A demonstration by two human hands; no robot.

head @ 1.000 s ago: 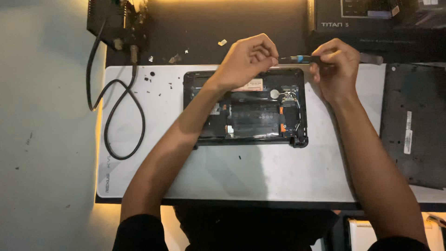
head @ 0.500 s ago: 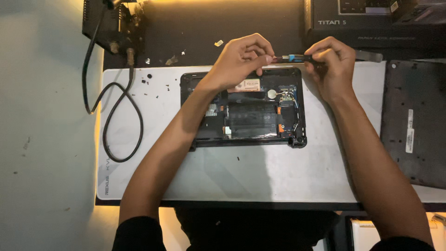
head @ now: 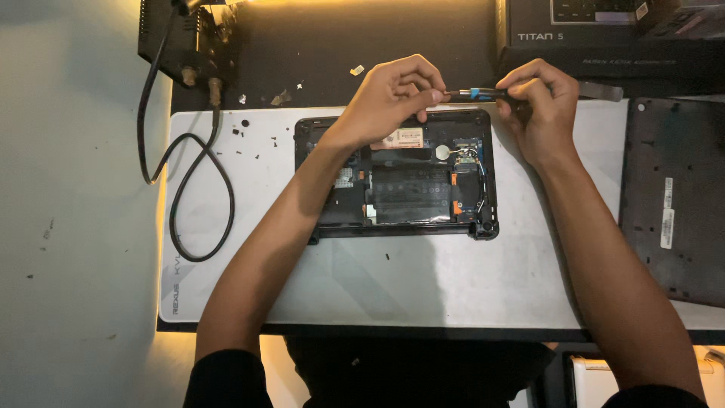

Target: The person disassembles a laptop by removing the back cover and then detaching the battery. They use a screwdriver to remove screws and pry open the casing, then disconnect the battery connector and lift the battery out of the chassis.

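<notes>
From the head camera: both hands hold a thin screwdriver (head: pixel 483 94) above the far edge of an opened laptop (head: pixel 396 175) on the white mat (head: pixel 423 279). The left hand (head: pixel 396 94) pinches its tip, the right hand (head: pixel 536 106) grips its handle. The bottom cover (head: pixel 672 196) is already off, lying at the desk's right edge; loose screws (head: pixel 245 128) lie near the mat's far left corner

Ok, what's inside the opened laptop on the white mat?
Inside the opened laptop: a black battery, circuit boards, a round coin cell and wires. The left hand and forearm cover its upper-left part.
</notes>
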